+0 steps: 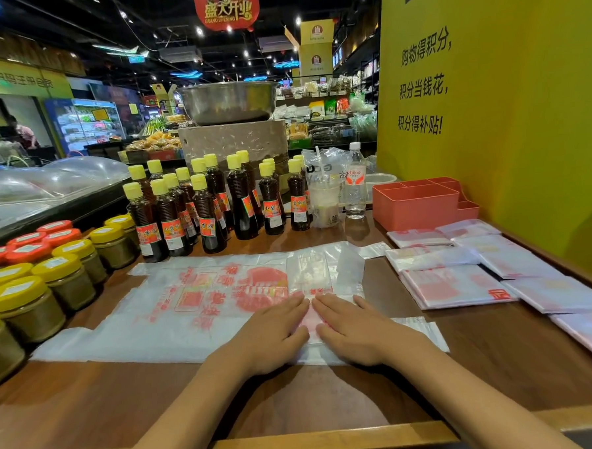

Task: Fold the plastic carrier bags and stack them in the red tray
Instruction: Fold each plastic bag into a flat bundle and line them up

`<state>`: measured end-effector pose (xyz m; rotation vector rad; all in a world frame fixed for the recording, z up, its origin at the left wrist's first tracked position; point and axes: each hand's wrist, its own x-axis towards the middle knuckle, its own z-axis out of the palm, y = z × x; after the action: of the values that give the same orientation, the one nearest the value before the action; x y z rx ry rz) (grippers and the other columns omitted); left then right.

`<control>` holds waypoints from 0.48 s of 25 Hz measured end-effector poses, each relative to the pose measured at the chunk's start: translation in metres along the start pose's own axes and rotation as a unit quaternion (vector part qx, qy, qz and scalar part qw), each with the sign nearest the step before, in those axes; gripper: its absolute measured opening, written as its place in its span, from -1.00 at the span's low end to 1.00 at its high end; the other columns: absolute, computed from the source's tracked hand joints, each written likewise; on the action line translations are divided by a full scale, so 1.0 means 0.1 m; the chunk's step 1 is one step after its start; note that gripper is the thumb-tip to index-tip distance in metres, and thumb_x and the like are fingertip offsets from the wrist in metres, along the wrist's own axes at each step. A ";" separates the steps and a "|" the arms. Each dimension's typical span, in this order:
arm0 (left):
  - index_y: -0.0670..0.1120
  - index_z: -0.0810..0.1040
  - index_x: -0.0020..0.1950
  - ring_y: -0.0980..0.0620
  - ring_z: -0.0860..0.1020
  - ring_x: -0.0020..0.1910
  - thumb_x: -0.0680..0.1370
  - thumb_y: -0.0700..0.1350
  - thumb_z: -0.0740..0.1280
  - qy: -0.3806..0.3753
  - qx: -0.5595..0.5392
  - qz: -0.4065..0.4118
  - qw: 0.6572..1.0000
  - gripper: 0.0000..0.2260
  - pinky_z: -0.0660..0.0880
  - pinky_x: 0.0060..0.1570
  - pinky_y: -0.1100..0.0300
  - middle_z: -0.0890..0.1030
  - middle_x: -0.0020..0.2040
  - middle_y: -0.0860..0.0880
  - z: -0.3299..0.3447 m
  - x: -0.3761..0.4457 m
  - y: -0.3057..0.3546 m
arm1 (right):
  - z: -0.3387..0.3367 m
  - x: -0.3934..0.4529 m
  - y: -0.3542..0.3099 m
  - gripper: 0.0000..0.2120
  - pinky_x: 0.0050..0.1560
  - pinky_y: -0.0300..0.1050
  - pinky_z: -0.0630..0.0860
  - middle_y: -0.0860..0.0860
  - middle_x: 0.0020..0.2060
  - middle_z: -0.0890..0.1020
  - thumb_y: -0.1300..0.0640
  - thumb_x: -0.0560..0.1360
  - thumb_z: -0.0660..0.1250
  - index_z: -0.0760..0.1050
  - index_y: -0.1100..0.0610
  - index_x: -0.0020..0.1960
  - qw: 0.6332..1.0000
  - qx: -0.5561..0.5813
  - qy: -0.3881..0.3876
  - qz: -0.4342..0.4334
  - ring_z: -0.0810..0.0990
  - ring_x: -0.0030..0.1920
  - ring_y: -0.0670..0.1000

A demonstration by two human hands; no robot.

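A white plastic carrier bag [175, 306] with red print lies flat on the wooden counter, its right end folded over into a narrow strip. My left hand [276, 331] and my right hand [355, 327] press side by side on that folded part, fingers straight, fingertips nearly touching. Several folded bags [462, 281] lie spread out to the right. The red tray [420, 204] stands at the back right beside the yellow wall; I see nothing in it.
Dark sauce bottles [211, 204] with yellow caps stand in rows behind the bag. Jars [28, 307] with yellow and red lids crowd the left side. A drink cup [326, 202] and a water bottle [354, 183] stand left of the tray. The counter's raised front edge [326, 442] runs below my forearms.
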<state>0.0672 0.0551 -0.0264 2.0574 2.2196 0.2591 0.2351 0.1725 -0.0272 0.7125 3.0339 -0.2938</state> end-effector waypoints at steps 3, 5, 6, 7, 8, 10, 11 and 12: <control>0.09 0.01 0.64 0.20 -0.03 0.59 0.62 0.32 0.07 -0.001 -0.003 -0.002 1.000 -0.35 -0.04 0.56 0.13 -0.04 0.63 0.13 -0.01 -0.01 -0.03 | -0.03 -0.05 0.00 -0.43 0.58 0.03 -0.28 -0.12 0.63 -0.10 -0.14 0.69 -0.11 -0.12 -0.02 0.65 1.000 0.019 0.006 -0.007 -0.17 0.59 -0.18; 0.15 0.05 0.63 0.27 -0.01 0.54 0.54 0.41 0.16 -0.004 -0.026 0.004 1.000 -0.26 -0.03 0.52 0.15 -0.01 0.61 0.22 -0.04 -0.06 -0.05 | -0.07 -0.11 0.02 -0.44 0.58 -0.03 -0.24 -0.15 0.62 -0.01 -0.16 0.69 -0.05 -0.02 -0.06 0.65 0.998 0.057 0.020 -0.015 -0.09 0.59 -0.18; 0.17 0.09 0.61 0.31 0.03 0.49 0.50 0.43 0.21 0.000 -0.036 0.009 0.999 -0.24 0.00 0.49 0.17 0.04 0.60 0.25 -0.06 -0.09 -0.05 | -0.09 -0.14 0.05 -0.46 0.58 -0.06 -0.17 -0.17 0.61 0.05 -0.15 0.69 0.00 0.05 -0.08 0.64 0.996 0.087 0.028 -0.019 -0.02 0.59 -0.17; 0.18 0.15 0.60 0.34 0.08 0.44 0.47 0.44 0.25 0.012 -0.048 0.013 0.999 -0.24 0.05 0.46 0.20 0.11 0.58 0.25 -0.07 -0.11 -0.06 | -0.12 -0.17 0.09 -0.48 0.58 -0.07 -0.06 -0.19 0.60 0.12 -0.13 0.67 0.04 0.12 -0.12 0.62 0.991 0.129 0.040 -0.020 0.07 0.57 -0.16; 0.20 0.21 0.56 0.34 0.14 0.41 0.46 0.45 0.26 0.029 -0.067 0.012 0.997 -0.27 0.12 0.42 0.23 0.19 0.55 0.26 -0.07 -0.12 -0.07 | -0.16 -0.21 0.11 -0.48 0.56 -0.07 0.06 -0.22 0.57 0.20 -0.14 0.63 0.08 0.20 -0.18 0.58 0.982 0.177 0.056 -0.017 0.17 0.54 -0.15; 0.28 0.35 0.44 0.34 0.30 0.34 0.43 0.49 0.24 0.069 -0.139 -0.010 0.988 -0.37 0.27 0.37 0.23 0.35 0.45 0.30 -0.07 -0.12 -0.10 | -0.25 -0.28 0.14 -0.50 0.45 -0.10 0.28 -0.32 0.44 0.35 -0.11 0.53 0.15 0.32 -0.29 0.47 0.962 0.260 0.078 0.005 0.31 0.43 -0.20; 0.30 0.43 0.36 0.33 0.39 0.28 0.42 0.51 0.22 0.093 -0.182 -0.022 0.979 -0.43 0.37 0.34 0.20 0.44 0.36 0.33 -0.07 -0.11 -0.11 | -0.29 -0.30 0.13 -0.52 0.36 -0.15 0.34 -0.36 0.36 0.38 -0.04 0.52 0.21 0.36 -0.30 0.43 0.956 0.284 0.079 0.012 0.34 0.36 -0.22; 0.28 0.50 0.27 0.30 0.46 0.21 0.43 0.52 0.20 0.115 -0.216 -0.027 0.969 -0.47 0.46 0.27 0.17 0.51 0.26 0.33 -0.09 -0.10 -0.11 | -0.32 -0.31 0.11 -0.52 0.27 -0.21 0.36 -0.39 0.29 0.40 0.02 0.52 0.25 0.40 -0.29 0.40 0.951 0.297 0.079 0.013 0.36 0.31 -0.24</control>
<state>0.0554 0.0441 -0.0206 1.8018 2.0907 0.9258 0.2685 0.1745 0.0038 0.8240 3.0771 -1.2398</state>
